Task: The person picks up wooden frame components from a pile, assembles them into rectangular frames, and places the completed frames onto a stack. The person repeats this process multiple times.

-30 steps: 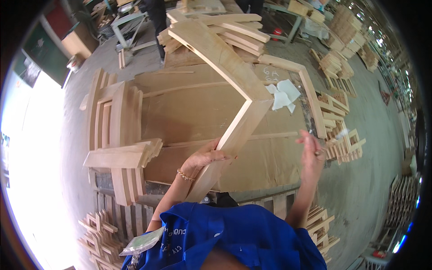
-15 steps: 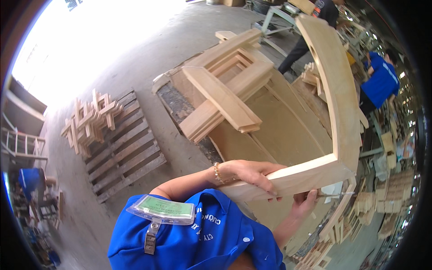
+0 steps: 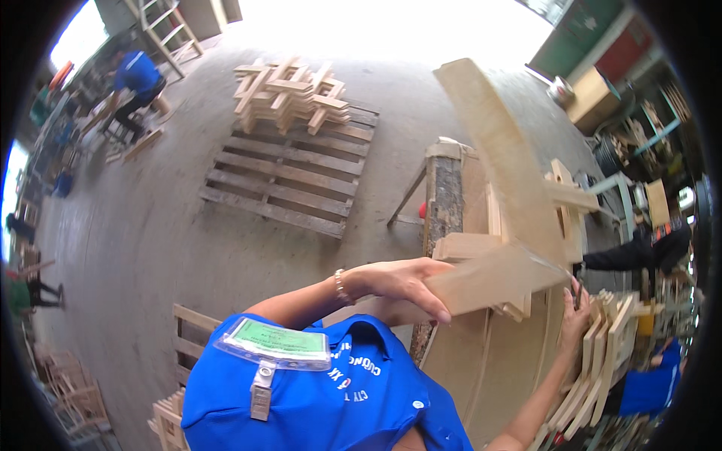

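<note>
My left hand (image 3: 410, 287), a beaded bracelet on its wrist, grips the short arm of an angled pale wooden frame piece (image 3: 508, 150). Its long arm slants up and away over the workbench (image 3: 504, 361). At the corner joint, my right hand (image 3: 575, 319) has its fingers closed around a slim tool (image 3: 577, 293); a thin, bright metal part lies close to the joint, though blur hides its exact kind. Beneath the held piece, more wooden frame parts (image 3: 468, 245) rest on the bench, partly covered by it.
A slatted pallet (image 3: 278, 184) on the floor carries stacked wooden crosspieces (image 3: 289, 98). Curved wooden parts (image 3: 598, 368) lean at the bench's right side. Co-workers in blue are at the far left (image 3: 138, 71) and right (image 3: 650, 387); dark-clothed legs (image 3: 620, 259) show beyond the bench.
The view has swung left, bringing the pallet toward the middle. The frame piece has turned in my left hand, showing its broad face, and my right hand has come up beside the corner.
</note>
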Demonstrator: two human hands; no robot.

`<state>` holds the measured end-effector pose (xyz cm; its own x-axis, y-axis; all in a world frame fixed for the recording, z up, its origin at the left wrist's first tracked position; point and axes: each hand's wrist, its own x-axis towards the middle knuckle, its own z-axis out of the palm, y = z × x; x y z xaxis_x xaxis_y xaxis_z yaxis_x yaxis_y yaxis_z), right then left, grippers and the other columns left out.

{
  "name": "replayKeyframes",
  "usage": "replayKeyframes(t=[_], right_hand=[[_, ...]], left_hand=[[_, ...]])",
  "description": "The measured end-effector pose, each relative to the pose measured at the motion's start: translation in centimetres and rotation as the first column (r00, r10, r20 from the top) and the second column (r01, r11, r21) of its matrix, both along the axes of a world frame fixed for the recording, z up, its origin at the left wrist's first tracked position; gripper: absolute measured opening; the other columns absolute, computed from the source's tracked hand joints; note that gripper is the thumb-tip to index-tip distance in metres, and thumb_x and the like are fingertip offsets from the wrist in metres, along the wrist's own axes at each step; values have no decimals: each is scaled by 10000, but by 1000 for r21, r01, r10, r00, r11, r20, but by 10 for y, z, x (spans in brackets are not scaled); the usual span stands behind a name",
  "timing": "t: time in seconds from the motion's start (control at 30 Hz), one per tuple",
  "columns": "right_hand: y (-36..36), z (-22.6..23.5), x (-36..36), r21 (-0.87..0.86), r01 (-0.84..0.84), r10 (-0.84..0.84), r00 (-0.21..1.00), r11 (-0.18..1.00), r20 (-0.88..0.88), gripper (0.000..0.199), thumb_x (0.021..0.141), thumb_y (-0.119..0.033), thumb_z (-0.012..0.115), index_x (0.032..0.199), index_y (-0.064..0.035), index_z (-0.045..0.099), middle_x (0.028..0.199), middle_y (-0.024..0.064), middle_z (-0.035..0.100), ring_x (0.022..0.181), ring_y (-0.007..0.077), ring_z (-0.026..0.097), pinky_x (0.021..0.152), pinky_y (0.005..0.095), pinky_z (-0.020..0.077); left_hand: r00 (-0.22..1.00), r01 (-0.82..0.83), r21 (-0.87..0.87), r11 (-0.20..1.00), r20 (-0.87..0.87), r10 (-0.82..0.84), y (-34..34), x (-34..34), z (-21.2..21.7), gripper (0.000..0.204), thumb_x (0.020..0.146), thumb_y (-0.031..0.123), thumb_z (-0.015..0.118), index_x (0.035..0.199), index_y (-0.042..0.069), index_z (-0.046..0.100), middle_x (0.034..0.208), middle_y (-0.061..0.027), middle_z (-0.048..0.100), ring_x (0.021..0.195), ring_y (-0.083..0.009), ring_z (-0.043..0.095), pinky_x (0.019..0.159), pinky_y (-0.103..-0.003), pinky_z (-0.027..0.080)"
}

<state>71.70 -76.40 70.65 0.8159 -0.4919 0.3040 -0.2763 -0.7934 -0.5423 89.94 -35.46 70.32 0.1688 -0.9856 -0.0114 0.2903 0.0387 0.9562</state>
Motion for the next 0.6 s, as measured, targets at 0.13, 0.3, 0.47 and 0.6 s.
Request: replayKeyframes(t=[0.13, 0.3, 0.47, 0.6], right_hand=[[-34, 11, 107, -295, -216, 177, 972, 931, -152, 524, 788, -120, 660, 1288, -63, 514, 1309, 163, 502, 1224, 296, 471, 999, 363, 385], [-63, 13, 217, -270, -358, 266, 908, 894, -324, 706, 715, -115, 693, 1368, -100, 423, 1387, 161, 431, 1286, 303, 410, 1028, 361, 366], [-63, 3, 280, -283, -398, 200, 820, 873, -536, 854, 607, -15, 736, 1382, -124, 395, 1412, 157, 398, 1322, 277, 362, 1070, 345, 341], [-65, 15, 281, -282, -406, 194, 806, 869, -559, 763, 550, 43, 766, 1250, -96, 496, 1290, 147, 515, 1225, 278, 471, 1003, 357, 404]], left_hand=[[927, -333, 81, 939, -156, 342, 50, 7, -12, 622, 671, 265, 817, 1136, -18, 515, 984, -60, 602, 959, -123, 544, 832, -266, 451], [569, -819, 9, 574, 152, 808, 110, 24, -29, 738, 619, 258, 832, 1212, 1, 475, 1052, -73, 554, 979, -147, 526, 842, -289, 449], [239, -968, 119, 221, 159, 958, 186, 49, -43, 758, 643, 215, 802, 1270, 4, 432, 1102, -76, 525, 1049, -161, 488, 909, -309, 413], [80, -982, 179, 61, 102, 992, 237, 88, -52, 667, 683, 217, 766, 1228, 0, 449, 1049, -72, 533, 953, -149, 522, 830, -283, 446]])
